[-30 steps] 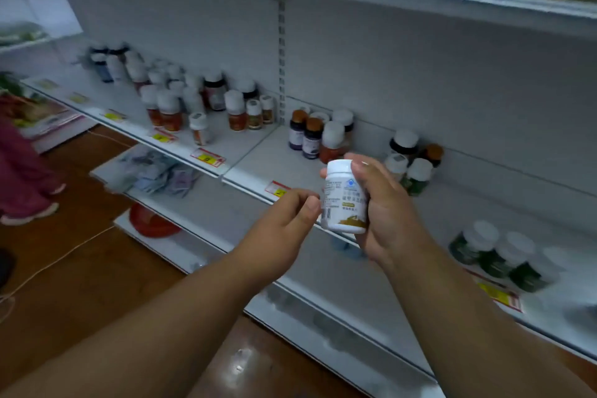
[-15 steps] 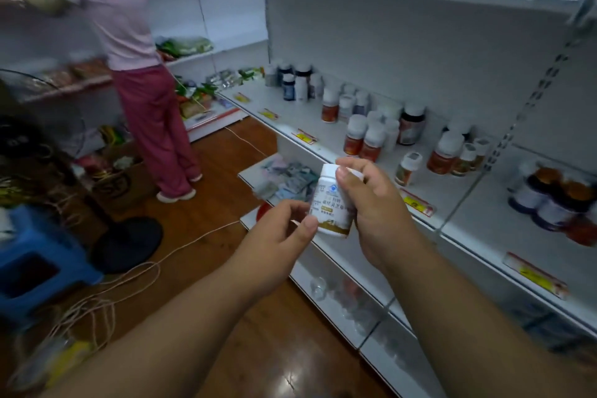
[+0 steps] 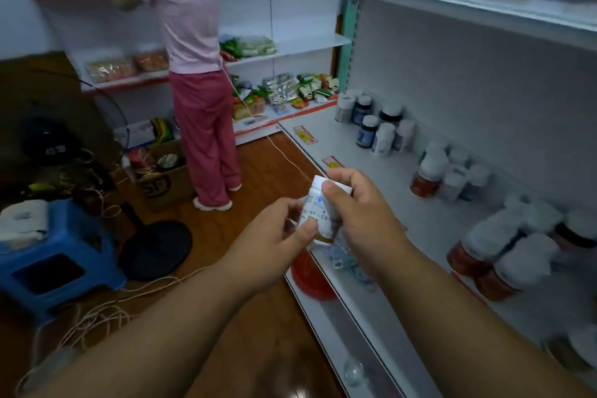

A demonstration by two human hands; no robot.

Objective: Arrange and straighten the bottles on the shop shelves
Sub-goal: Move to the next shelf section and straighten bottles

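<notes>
A small white bottle (image 3: pixel 315 210) with a printed label and white cap is held upright in front of the shelf edge. My right hand (image 3: pixel 358 207) wraps it from the right, fingers over the cap. My left hand (image 3: pixel 277 236) pinches its lower left side. On the white shelf (image 3: pixel 349 142) to the right stand groups of bottles: dark blue and white ones (image 3: pixel 374 129) at the far end, amber white-capped ones (image 3: pixel 433 171) in the middle, and more amber ones (image 3: pixel 504 255) nearest, blurred.
A person in a pink top and red trousers (image 3: pixel 200 87) stands at the far snack shelves. A blue stool (image 3: pixel 55 255), a standing fan's black base (image 3: pixel 155 249), a cardboard box (image 3: pixel 164 181) and loose cord lie on the wood floor at left. A red object (image 3: pixel 310 275) sits on the lower shelf.
My view has swung left along the aisle, so the person, stool and fan base came into sight. Both hands keep the white bottle; my left hand has closed onto its side.
</notes>
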